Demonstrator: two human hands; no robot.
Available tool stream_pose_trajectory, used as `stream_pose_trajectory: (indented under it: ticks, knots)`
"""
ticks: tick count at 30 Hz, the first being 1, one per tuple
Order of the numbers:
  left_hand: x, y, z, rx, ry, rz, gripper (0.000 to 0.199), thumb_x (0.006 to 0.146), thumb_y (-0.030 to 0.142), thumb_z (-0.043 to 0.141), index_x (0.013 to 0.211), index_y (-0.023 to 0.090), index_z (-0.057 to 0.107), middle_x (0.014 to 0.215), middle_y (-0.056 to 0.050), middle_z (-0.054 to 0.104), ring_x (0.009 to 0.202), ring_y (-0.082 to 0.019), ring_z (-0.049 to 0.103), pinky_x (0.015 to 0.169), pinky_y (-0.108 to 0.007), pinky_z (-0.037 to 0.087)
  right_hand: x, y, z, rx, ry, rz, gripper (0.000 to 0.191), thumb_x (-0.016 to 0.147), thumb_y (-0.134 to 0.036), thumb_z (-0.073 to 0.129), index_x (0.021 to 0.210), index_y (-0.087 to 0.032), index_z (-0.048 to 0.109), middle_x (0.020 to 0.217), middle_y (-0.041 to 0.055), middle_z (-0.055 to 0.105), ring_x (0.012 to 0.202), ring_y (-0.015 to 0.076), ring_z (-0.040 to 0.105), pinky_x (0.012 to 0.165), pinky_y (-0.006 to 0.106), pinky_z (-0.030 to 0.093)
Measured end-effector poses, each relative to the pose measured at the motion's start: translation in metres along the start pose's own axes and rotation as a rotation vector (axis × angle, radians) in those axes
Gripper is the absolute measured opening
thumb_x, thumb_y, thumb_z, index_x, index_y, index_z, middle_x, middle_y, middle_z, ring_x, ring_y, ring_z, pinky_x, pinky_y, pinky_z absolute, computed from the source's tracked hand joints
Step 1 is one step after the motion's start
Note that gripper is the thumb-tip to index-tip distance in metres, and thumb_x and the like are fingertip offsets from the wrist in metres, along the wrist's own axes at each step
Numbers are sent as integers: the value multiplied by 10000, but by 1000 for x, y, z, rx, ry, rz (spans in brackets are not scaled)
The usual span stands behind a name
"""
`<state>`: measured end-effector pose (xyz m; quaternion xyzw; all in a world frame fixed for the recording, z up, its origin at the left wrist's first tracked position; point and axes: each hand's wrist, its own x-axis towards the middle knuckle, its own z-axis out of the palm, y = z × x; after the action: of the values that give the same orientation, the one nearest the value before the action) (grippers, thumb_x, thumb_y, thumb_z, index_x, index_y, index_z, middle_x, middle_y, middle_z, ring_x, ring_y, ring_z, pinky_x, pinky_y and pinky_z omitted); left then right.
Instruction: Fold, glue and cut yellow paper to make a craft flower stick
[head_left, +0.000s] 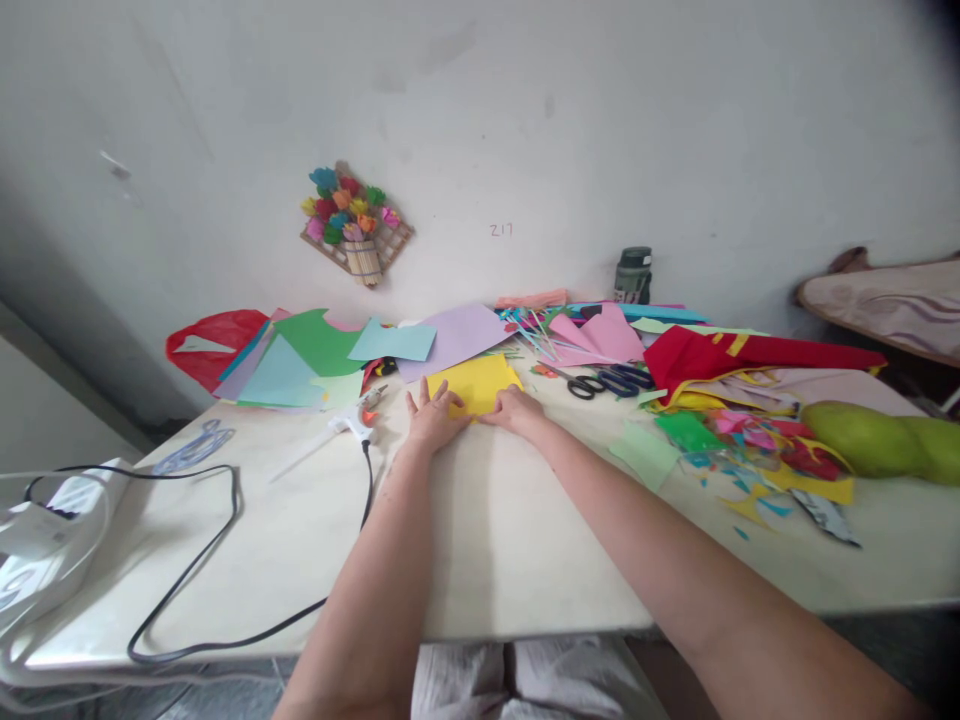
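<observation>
Power strip [94, 492] is sitting at the far left of your table [525, 570], and a black cord [235, 500] is looping from its side across the tabletop. Just beyond, a pale coiled cable [196, 447] is lying loose. Farther back, a crumpled red sheet [217, 338] is touching the wall side of the overlapping papers, where a green sheet [319, 340] is showing on top. A white glue gun [351, 424] is resting on its side near your left hand [435, 418], and above it a flower decoration [356, 215] is hanging on the wall. Your left hand is leaning on the near left part of the yellow paper [478, 378], which is lying in front of you between both hands; some of its fingers are standing apart, but I cannot tell whether its thumb is pinching. Your right hand [517, 412] is touching the near right edge with its fingers curled; I cannot tell whether it is gripping or only pressing. To the right, two pairs of scissors [583, 387] are lying together, a dark bottle [634, 275] is standing behind them, a red cloth [697, 362] is spreading beside, and green fruits [862, 440] are resting near the coloured scraps [686, 432].
</observation>
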<state>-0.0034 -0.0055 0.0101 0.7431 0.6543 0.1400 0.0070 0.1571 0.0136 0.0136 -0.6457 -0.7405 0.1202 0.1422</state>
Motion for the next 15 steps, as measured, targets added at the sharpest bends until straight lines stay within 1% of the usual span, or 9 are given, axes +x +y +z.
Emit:
stream_pose_trajectory:
  ticks: [3,6,11,15]
  knots:
    - [-1,-12,-2,-42,-15,14,273,702,490,495,845,262,539,1400,32,254,1306,-252,-57,1010,-544,-27,1,1,1,5,7,3,394,630,-551,575,797,-195,598,997,84,552,824,178,567,618,248,392]
    - [-1,-22,-3,-63,-20,9,247,717,480,477,772,247,541,1401,37,247,1309,-236,-36,1018,-528,-11,0,2,2,17,16,-6,395,629,-552,574,799,-196,593,1001,80,548,833,178,563,623,249,389]
    - [1,-24,0,-42,-3,17,294,734,508,437,721,243,564,1386,31,285,1313,-228,9,1029,-504,-12,1,4,3,23,8,-13,393,631,-547,570,795,-190,587,1008,87,540,837,189,559,632,265,390]
    - [2,-23,1,-3,-17,-9,320,717,535,448,722,249,593,1381,31,297,1309,-253,38,1028,-502,-8,4,5,6,17,17,-16,418,621,-565,570,810,-193,589,997,84,540,840,188,557,638,262,392]
